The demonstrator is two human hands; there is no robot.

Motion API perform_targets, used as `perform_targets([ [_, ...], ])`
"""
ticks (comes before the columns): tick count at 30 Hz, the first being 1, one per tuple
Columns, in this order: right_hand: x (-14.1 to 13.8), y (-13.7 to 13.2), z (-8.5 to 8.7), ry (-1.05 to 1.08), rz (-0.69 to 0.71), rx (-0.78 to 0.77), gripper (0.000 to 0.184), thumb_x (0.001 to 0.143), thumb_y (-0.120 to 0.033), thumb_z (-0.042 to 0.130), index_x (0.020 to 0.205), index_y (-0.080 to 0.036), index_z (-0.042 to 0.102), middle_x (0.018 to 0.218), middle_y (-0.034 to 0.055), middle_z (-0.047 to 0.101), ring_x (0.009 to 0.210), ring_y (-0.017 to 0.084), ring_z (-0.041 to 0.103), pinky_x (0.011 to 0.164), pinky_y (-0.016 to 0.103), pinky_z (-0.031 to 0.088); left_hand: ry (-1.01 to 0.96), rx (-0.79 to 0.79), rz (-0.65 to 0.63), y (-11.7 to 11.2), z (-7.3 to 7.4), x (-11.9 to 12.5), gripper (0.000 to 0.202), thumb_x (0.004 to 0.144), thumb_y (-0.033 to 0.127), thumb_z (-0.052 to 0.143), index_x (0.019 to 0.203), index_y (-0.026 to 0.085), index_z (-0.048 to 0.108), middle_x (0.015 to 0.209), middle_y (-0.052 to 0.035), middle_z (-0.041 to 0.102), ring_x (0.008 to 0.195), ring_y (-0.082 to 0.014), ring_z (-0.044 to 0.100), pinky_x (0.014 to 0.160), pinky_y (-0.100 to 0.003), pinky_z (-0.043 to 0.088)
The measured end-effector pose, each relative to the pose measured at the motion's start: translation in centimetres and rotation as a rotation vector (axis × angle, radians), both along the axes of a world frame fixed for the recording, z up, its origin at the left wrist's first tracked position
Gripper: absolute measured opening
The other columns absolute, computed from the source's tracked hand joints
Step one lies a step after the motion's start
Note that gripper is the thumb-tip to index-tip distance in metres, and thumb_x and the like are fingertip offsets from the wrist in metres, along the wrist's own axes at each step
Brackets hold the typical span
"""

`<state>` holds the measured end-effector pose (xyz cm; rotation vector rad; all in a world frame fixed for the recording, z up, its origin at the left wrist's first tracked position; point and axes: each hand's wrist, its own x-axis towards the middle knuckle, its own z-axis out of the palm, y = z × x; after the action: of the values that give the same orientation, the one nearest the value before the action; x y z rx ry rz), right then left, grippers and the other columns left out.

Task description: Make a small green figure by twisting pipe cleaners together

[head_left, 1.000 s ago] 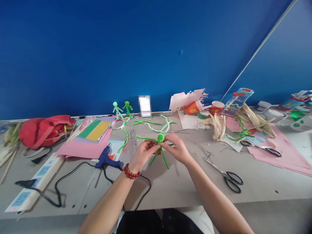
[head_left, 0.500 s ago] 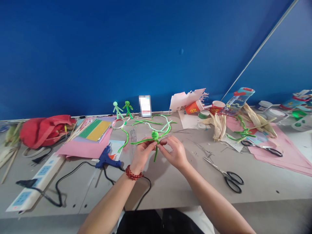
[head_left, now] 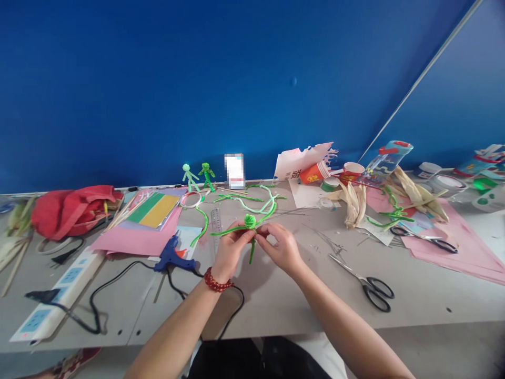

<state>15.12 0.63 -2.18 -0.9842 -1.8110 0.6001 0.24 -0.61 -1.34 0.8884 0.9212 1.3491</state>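
Observation:
Both my hands meet over the middle of the grey table [head_left: 284,300] and pinch a small green pipe-cleaner figure [head_left: 249,222] with a coiled round head. My left hand [head_left: 229,250], with a red bead bracelet at the wrist, grips the figure's body from the left. My right hand [head_left: 278,246] pinches it from the right. One green arm sticks out to the left and a leg hangs down between my hands.
A blue glue gun [head_left: 172,256] with black cord lies left of my hands, beside a ruler [head_left: 215,225] and coloured paper [head_left: 142,226]. Black scissors [head_left: 366,287] lie to the right. Two finished green figures [head_left: 198,177] stand by the blue wall. Loose pipe cleaners, corn husks [head_left: 353,202], paper cups and a power strip [head_left: 59,295] crowd the table.
The figure's legs, spread in a V a second ago, have been brought together into one hanging piece. My hands and the figure shifted slightly left and away from me.

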Motion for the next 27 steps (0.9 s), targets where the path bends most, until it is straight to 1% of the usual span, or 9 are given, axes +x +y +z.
perform_targets([
  [2,0.1,0.1,0.0,0.073,0.048,-0.059,0.008,0.086,-0.025,0.060,0.081,-0.021,0.064,0.076,0.0021,0.068,0.073,0.018,0.061,0.072,0.029,0.046,-0.027,-0.002,0.009,0.1,0.0,0.0,0.017,0.069,0.024,0.078,0.079,0.017,0.066,0.075,-0.0004,0.070,0.077,-0.0143,0.064,0.074,-0.026,0.051],
  [5,0.1,0.3,-0.2,0.257,0.171,-0.230,0.014,0.089,-0.032,0.058,0.087,-0.020,0.067,0.082,0.0031,0.069,0.077,0.018,0.062,0.075,0.029,0.049,-0.058,-0.003,0.000,0.2,0.0,-0.1,0.017,0.069,0.025,0.079,0.076,0.016,0.067,0.074,-0.0010,0.070,0.076,-0.0146,0.065,0.073,-0.027,0.052],
  [8,-0.1,0.5,-0.6,0.425,0.256,-0.396,0.019,0.088,-0.038,0.061,0.085,-0.020,0.066,0.080,0.0027,0.067,0.076,0.017,0.062,0.072,0.029,0.049,-0.058,-0.006,-0.007,0.2,-0.1,-0.1,0.017,0.069,0.026,0.079,0.076,0.016,0.067,0.073,-0.0008,0.069,0.072,-0.0138,0.064,0.071,-0.026,0.053],
  [11,-0.3,0.6,-1.0,0.513,0.284,-0.475,0.020,0.085,-0.039,0.065,0.081,-0.020,0.064,0.076,0.0017,0.066,0.072,0.016,0.061,0.070,0.028,0.049,-0.023,0.000,0.012,0.2,-0.3,0.0,0.017,0.069,0.026,0.079,0.076,0.016,0.067,0.073,-0.0007,0.069,0.071,-0.0138,0.064,0.070,-0.027,0.053],
  [15,-0.3,0.6,-1.1,0.517,0.265,-0.484,0.022,0.084,-0.040,0.066,0.080,-0.019,0.065,0.076,0.0022,0.066,0.072,0.016,0.061,0.070,0.027,0.049,0.020,0.013,0.025,0.3,-0.4,0.0,0.017,0.069,0.027,0.078,0.076,0.015,0.067,0.073,-0.0013,0.069,0.070,-0.0140,0.064,0.071,-0.027,0.053],
  [20,-0.4,0.5,-0.6,0.531,0.265,-0.488,0.024,0.085,-0.042,0.064,0.080,-0.018,0.064,0.073,0.0018,0.065,0.069,0.015,0.060,0.067,0.027,0.050,0.019,0.019,0.035,0.1,-0.1,0.1,0.018,0.069,0.028,0.078,0.077,0.016,0.066,0.073,-0.0007,0.069,0.070,-0.0151,0.064,0.071,-0.029,0.053],
  [24,-0.4,0.5,-0.7,0.493,0.291,-0.470,0.019,0.081,-0.037,0.067,0.085,-0.019,0.062,0.079,0.0025,0.067,0.075,0.016,0.065,0.071,0.029,0.053,0.020,0.000,0.038,0.0,0.4,0.1,0.018,0.070,0.027,0.076,0.079,0.017,0.065,0.072,0.0007,0.067,0.070,-0.0150,0.063,0.070,-0.028,0.052],
  [27,-0.4,0.5,-1.0,0.422,0.241,-0.435,0.016,0.081,-0.033,0.067,0.084,-0.019,0.060,0.079,0.0028,0.069,0.075,0.017,0.067,0.071,0.030,0.055,0.013,-0.032,0.033,0.2,0.5,0.0,0.019,0.069,0.028,0.077,0.080,0.018,0.066,0.071,0.0014,0.066,0.069,-0.0151,0.063,0.069,-0.028,0.051],
])
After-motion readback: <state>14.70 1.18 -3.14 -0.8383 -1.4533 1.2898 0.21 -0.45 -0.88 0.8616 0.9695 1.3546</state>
